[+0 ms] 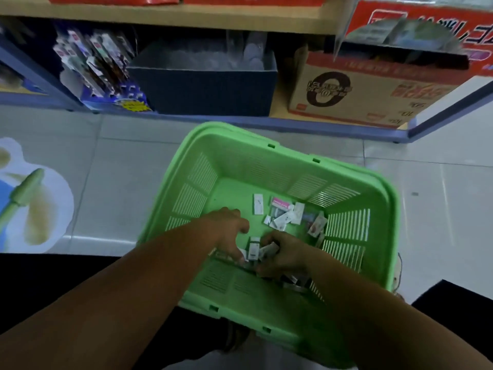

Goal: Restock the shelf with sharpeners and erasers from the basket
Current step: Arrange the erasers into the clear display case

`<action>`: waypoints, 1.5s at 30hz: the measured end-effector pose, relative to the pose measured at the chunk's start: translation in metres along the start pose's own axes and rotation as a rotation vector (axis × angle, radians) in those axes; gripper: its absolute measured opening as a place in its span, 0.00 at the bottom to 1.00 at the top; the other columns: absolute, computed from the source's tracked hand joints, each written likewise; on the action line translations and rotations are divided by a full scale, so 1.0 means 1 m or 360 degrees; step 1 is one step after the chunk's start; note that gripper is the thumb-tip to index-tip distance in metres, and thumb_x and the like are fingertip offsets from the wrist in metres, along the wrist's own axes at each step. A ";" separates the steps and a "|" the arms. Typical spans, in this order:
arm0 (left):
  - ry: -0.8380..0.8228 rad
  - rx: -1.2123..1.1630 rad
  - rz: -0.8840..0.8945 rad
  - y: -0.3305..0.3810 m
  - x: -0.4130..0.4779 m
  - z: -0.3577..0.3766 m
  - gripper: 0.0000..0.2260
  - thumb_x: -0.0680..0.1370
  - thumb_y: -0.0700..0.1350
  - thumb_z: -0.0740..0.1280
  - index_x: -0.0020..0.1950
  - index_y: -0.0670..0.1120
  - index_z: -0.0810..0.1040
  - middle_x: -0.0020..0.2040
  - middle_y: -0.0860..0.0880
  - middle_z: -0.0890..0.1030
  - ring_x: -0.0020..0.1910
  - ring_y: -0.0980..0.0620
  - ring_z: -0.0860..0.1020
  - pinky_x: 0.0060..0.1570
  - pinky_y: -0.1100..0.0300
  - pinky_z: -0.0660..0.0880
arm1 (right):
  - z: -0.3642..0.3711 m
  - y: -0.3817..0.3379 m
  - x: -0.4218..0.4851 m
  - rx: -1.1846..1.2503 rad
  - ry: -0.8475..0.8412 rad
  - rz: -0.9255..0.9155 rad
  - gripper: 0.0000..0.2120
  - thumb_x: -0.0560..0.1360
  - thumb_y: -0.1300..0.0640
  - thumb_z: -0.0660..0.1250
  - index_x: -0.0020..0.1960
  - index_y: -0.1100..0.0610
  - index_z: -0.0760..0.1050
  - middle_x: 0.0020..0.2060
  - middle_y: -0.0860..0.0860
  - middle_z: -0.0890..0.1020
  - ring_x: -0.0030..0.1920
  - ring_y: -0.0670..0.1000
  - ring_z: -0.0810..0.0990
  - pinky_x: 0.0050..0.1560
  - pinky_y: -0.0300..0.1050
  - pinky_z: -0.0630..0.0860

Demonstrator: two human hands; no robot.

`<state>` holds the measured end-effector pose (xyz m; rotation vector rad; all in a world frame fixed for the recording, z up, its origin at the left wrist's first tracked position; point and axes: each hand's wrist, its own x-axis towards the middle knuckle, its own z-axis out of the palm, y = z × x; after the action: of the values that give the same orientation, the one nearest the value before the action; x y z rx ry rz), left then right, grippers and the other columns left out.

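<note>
Basket [240, 161] (green, slotted) holds packets [282, 220]; right hand [285, 259] grips some.

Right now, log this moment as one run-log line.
place: green basket on floor | left grip: on packets, hold unclear | right grip: holding packets | more loose in basket

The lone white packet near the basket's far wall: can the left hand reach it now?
Probably yes. The left hand is inside the basket, and nothing lies between it and the white packet.
</note>
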<state>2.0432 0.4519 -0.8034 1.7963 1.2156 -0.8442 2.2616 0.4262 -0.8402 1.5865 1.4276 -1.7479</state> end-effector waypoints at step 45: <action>0.0259 -0.1068 -0.0128 -0.004 -0.060 -0.064 0.10 0.81 0.44 0.71 0.58 0.39 0.83 0.45 0.42 0.85 0.36 0.48 0.87 0.46 0.53 0.85 | -0.039 -0.095 -0.049 0.0657 0.0164 -0.0132 0.29 0.83 0.57 0.69 0.79 0.58 0.61 0.63 0.59 0.76 0.52 0.58 0.83 0.41 0.55 0.86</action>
<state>2.0261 0.4840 -0.7232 1.2853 1.4651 -0.2705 2.2187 0.4815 -0.7504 1.8666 1.2468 -2.1441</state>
